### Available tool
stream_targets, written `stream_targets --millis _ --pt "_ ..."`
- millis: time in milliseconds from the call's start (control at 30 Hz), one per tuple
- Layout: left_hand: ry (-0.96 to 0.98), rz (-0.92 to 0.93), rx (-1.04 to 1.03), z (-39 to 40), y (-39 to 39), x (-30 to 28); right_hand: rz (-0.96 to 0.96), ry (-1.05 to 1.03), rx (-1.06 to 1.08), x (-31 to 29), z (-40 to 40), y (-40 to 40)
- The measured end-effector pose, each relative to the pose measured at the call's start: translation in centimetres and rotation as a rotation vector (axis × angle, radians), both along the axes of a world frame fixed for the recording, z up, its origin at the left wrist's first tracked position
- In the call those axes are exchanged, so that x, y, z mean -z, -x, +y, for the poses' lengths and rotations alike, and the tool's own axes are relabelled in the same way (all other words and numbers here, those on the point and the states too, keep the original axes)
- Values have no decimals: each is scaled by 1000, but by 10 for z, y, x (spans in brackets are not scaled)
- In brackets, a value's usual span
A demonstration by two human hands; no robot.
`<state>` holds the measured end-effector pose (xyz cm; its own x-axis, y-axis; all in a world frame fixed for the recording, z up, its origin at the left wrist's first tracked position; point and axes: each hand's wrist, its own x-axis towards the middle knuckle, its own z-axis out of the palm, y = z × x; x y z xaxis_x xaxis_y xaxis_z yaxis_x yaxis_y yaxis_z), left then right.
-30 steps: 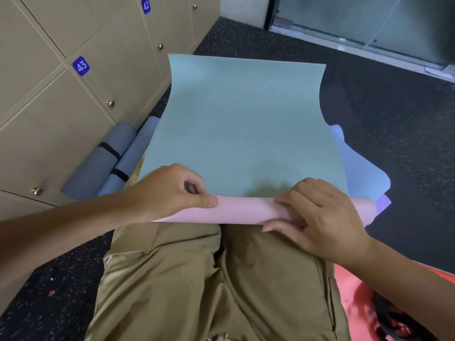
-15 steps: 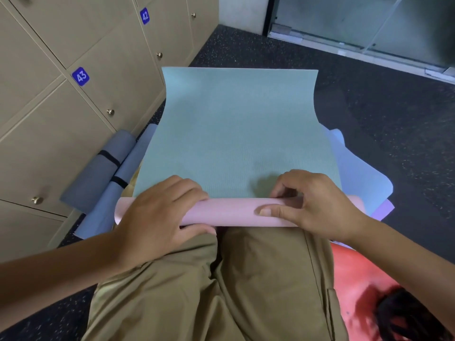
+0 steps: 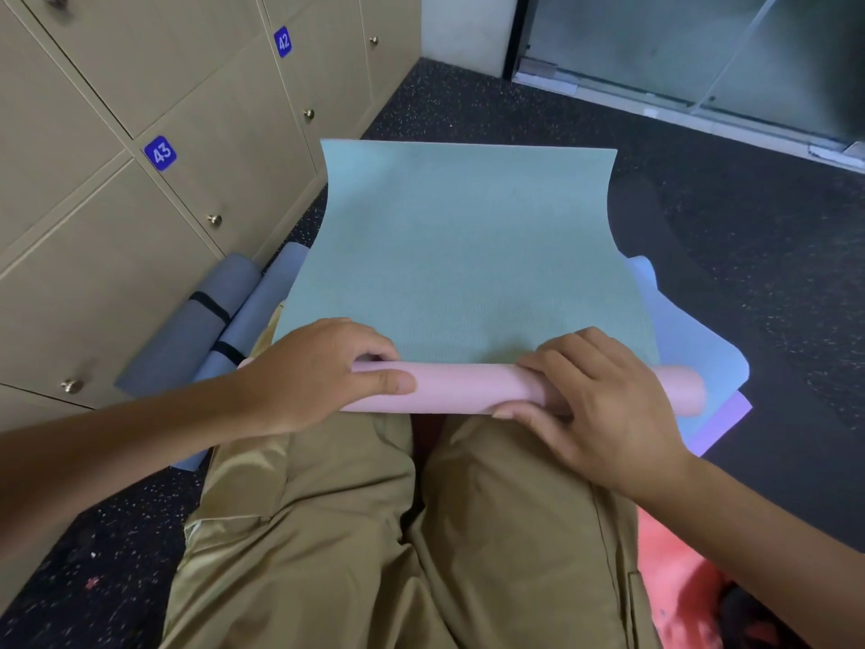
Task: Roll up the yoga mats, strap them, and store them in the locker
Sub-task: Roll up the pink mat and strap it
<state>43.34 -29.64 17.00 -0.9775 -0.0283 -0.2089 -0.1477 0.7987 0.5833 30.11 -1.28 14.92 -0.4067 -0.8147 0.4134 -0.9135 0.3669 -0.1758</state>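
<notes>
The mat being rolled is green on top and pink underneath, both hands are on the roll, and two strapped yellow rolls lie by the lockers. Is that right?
Not quite. The two strapped rolls by the lockers are grey-blue, not yellow, as the head view shows. The rest holds: the mat is green on top and pink underneath, and the left hand and right hand are both on the roll.

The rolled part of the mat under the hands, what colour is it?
Pale pink roll; the flat part of the mat is grey-green. Head view.
</notes>
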Motion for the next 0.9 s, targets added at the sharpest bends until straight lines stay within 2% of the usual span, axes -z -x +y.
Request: stream_targets --millis 100,267,400,533,667,800,900 --pt "-8 32 -21 1 3 0 -108 -35 6 -6 -5 11" --pt "-93 311 -186 13 4 -6 -317 -109 79 -18 -18 22" --pt "150 538 -119 24 -1 3 -544 -191 100 -26 -26 35" --pt "270 551 -52 23 -12 16 -634 -226 88 -31 -31 41" --pt "284 522 11 17 -7 22 -502 -188 67 -27 -31 40" --pt "172 481 23 5 6 21 -111 -23 73 -11 -31 29" --pt "46 379 17 -2 14 17 89 -4 142 -3 -31 20"
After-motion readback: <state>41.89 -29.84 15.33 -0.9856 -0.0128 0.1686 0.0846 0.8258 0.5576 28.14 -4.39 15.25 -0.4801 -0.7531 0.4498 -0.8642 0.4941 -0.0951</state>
